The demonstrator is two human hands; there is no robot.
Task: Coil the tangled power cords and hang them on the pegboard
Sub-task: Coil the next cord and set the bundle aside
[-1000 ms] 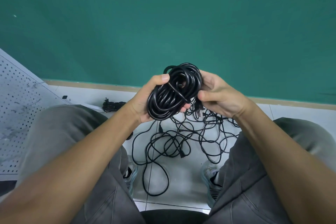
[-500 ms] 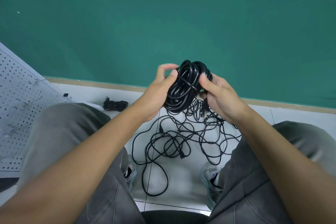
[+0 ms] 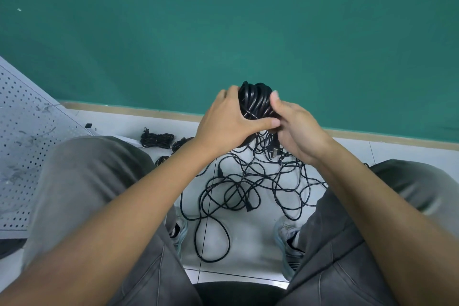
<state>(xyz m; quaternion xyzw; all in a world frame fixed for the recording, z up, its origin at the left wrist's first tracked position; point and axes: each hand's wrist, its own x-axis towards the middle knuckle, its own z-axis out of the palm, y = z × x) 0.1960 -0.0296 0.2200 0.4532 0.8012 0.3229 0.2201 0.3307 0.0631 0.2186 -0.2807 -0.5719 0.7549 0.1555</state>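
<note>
A black coiled power cord (image 3: 255, 100) is held up in front of me between both hands. My left hand (image 3: 228, 122) wraps over its left side, thumb lying across the front. My right hand (image 3: 295, 126) grips the right side, with a finger up against the coil. The cord's plug (image 3: 274, 152) hangs just under my right hand. On the white tiled floor between my feet lies a tangle of black cords (image 3: 250, 186). A white pegboard (image 3: 27, 136) leans at the left.
Small coiled cords (image 3: 156, 140) lie on the floor near the pegboard's edge. A green wall (image 3: 223, 20) with a tan baseboard stands ahead. My knees in grey trousers flank the tangle, and shoes (image 3: 288, 238) rest beside it. A dark seat edge shows at the bottom.
The coil has turned edge-on and my left hand has rolled over its top, thumb now across the front. My right hand shifted lower on the right side. More coiled cords came into view.
</note>
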